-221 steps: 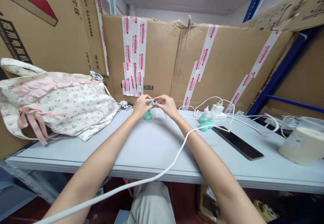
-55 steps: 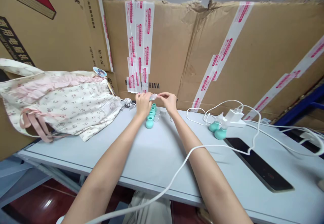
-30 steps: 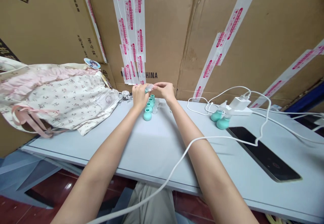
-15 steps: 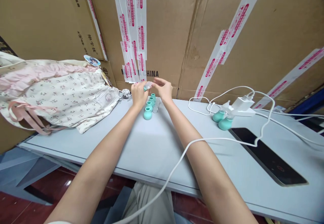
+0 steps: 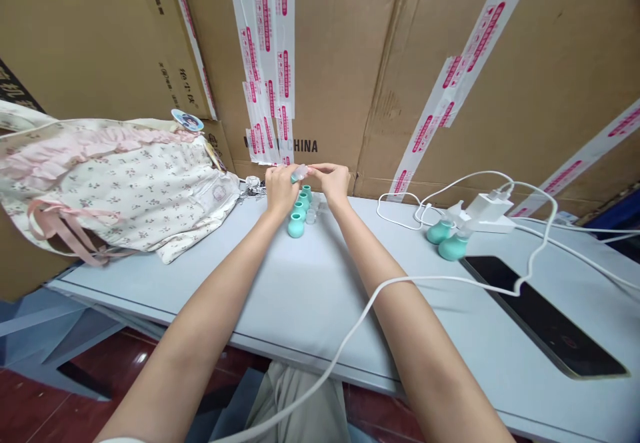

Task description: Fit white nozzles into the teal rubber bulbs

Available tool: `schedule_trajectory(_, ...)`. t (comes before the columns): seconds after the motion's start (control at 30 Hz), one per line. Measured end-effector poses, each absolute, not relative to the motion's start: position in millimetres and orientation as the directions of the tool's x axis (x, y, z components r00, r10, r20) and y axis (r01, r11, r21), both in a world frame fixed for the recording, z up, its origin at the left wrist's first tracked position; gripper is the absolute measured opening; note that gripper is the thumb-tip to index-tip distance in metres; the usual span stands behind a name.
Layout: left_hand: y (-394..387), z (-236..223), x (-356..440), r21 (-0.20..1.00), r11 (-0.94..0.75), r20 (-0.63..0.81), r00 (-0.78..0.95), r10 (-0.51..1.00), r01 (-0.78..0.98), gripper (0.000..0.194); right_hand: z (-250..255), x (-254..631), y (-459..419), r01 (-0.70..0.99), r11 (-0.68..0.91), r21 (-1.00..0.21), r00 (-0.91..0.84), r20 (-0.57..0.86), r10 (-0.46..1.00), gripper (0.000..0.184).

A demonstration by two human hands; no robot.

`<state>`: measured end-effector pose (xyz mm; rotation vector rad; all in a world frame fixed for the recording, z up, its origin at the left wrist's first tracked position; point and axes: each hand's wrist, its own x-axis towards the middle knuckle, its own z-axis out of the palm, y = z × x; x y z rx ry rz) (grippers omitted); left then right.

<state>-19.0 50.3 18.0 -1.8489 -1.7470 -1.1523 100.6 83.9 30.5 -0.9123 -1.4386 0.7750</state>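
Observation:
At the far side of the table, my left hand (image 5: 283, 188) is closed around a teal squeeze bulb, mostly hidden by the fingers. Its translucent nozzle tip (image 5: 300, 173) points up and to the right. The fingertips of my right hand (image 5: 335, 181) pinch together at the end of that tip. Below my hands stands a row of open-mouthed teal bulbs (image 5: 296, 226). Beside the row, on its right, are several small clear plastic pieces (image 5: 311, 217), partly blurred.
A floral cloth bag (image 5: 130, 186) lies on the left. To the right are two teal bulbs with clear tips (image 5: 453, 247), a white power strip (image 5: 493, 223) and a black phone (image 5: 545, 316). A white cable (image 5: 370, 299) crosses over my right forearm. Taped cardboard (image 5: 340, 63) rises behind the table.
My right hand's fingers, spread a little before, have closed in on the nozzle tip. My left hand keeps hold of the bulb. The view has shifted slightly.

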Motion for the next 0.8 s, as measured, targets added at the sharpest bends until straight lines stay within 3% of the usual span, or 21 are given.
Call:
schedule_trajectory(0.33,45,21,-19,0.25,-0.223,0.778,-0.058,0.626,0.942,0.029,33,101,87,-0.023,0.432,-0.901,-0.002,0.433,0.902,0.009)
schedule_trajectory(0.53,45,19,-17,0.288,-0.23,0.775,-0.085,0.627,0.93,0.028,40,105,79,0.03,0.42,-0.907,0.062,0.421,0.905,0.004)
schedule_trajectory(0.8,44,18,-17,0.217,-0.26,0.803,-0.021,0.595,0.941,0.031,44,108,77,0.078,0.432,-0.899,0.046,0.436,0.899,0.003)
